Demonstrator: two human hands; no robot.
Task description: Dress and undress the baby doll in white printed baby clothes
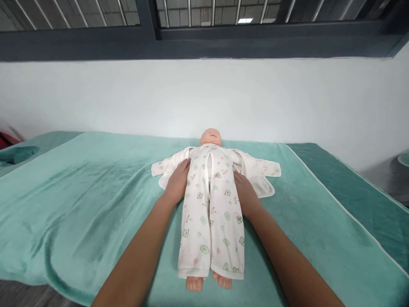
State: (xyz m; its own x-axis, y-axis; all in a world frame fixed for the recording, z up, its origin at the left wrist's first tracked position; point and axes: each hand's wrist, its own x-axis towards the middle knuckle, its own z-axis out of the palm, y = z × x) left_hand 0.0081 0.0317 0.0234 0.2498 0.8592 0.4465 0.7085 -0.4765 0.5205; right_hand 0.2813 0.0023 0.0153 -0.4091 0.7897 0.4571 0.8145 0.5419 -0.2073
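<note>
A baby doll (211, 137) lies on its back on a teal blanket (96, 200), head toward the wall. It wears white printed trousers (212, 213) and an open white printed top (255, 170) spread out to both sides; bare feet show at the near end. My left hand (177, 181) rests against the doll's left-side waist, fingers together, curled onto the cloth. My right hand (244, 192) presses on the other side of the waist, fingers partly tucked under the trousers' edge. Whether either hand pinches the fabric is hidden.
The teal blanket covers a table that runs along a white wall (204, 98) under a dark window frame (204, 42). A darker green cloth (351, 187) lies at the right, a folded teal bundle (17, 154) at the far left.
</note>
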